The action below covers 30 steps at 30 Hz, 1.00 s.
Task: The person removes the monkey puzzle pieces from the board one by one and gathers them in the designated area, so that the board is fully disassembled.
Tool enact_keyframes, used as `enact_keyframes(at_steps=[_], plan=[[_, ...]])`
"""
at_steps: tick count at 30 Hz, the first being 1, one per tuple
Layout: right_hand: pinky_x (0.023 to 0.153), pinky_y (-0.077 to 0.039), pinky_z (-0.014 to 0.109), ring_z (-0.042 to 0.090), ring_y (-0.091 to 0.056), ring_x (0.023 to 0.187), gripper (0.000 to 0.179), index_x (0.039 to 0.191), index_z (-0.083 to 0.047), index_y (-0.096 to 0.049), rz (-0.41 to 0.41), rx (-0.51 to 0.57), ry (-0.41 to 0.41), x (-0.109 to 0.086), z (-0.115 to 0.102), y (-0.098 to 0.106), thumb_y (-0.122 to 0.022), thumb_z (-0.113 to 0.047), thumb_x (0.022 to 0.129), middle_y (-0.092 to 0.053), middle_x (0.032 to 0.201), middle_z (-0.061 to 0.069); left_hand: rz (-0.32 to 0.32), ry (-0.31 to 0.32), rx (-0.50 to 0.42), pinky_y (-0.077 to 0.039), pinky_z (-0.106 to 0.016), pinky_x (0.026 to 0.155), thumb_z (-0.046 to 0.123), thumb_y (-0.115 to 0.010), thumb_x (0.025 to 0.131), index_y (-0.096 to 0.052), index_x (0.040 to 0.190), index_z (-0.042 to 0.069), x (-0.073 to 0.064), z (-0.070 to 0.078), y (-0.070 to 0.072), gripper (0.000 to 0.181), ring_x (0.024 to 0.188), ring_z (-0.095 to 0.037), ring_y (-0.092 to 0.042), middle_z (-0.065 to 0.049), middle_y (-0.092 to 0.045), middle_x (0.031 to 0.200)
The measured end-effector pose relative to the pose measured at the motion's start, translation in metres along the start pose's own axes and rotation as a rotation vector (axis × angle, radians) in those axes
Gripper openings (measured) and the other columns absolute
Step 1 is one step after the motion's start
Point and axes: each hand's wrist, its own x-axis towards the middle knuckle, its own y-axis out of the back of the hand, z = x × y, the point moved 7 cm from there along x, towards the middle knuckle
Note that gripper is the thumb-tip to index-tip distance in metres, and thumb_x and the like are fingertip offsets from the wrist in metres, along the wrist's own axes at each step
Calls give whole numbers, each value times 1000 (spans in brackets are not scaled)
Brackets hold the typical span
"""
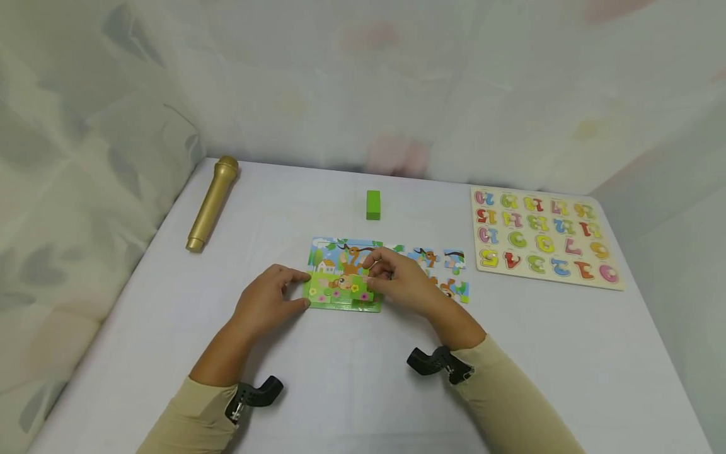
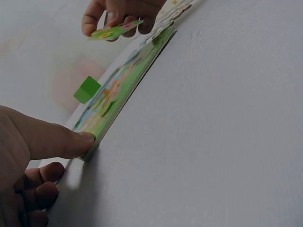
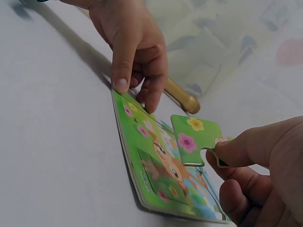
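A jigsaw tray [image 1: 343,308] with a green border and a cartoon animal scene lies on the white table. At its left edge, my left hand [image 1: 266,302] rests with thumb and index finger spread apart; the thumb [image 2: 78,144] presses on the tray's corner. My right hand [image 1: 399,280] pinches a green puzzle piece [image 3: 194,137] with pink and yellow flowers between thumb and fingers. That piece is raised over the right part of the tray. Several loose puzzle pieces [image 1: 454,259] lie right of the tray, partly hidden by the right hand.
A gold microphone [image 1: 212,205] lies at the back left. Behind the tray is a green block [image 1: 373,205]. At the right lies a wooden number board [image 1: 539,277] with colourful numerals. Patterned cloth [image 1: 340,82] hangs along the table's back and sides.
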Motion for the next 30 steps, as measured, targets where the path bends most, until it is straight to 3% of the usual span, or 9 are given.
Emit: enact_keyframes(at_steps=[16,30], plan=[[69,-43,30,16,-53,76,21,115,-20,-69,68,-200,-55,-45,25,20,-75,-11,97,-65,91,-4,-13,9,-18,-45,-39,80,19,-88,88,-75,131,13,0,-1,0,45,100,-25,-57,-7,-66,122],[63,-41,28,15,-52,69,21,115,-17,-73,60,-252,-19,-54,29,21,-77,-9,96,-68,87,-8,-18,30,-13,-45,-40,82,19,-88,88,-75,131,14,1,-4,-3,45,102,-26,-57,-6,-65,124]])
